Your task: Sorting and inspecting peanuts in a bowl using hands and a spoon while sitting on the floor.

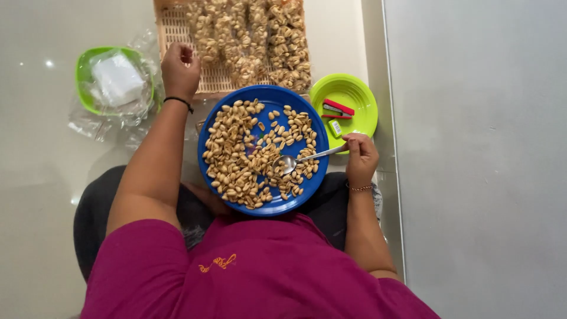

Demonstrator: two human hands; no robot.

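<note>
A round blue plate (214, 121) rests on my lap, covered with several shelled nuts (236, 150). My right hand (360, 156) grips the handle of a metal spoon (304, 158) whose bowl lies among the nuts at the plate's middle right. My left hand (179, 71) reaches forward past the plate to the near left edge of a woven tray (171, 29); its fingers are curled, and I cannot tell if they hold anything. The tray carries several small clear packets of nuts (260, 41).
A green plate (360, 97) right of the blue one holds a red stapler (338, 108) and a small green box (335, 127). A green bowl (82, 71) with clear plastic bags (117, 80) sits at the left. A grey wall (478, 147) rises on the right.
</note>
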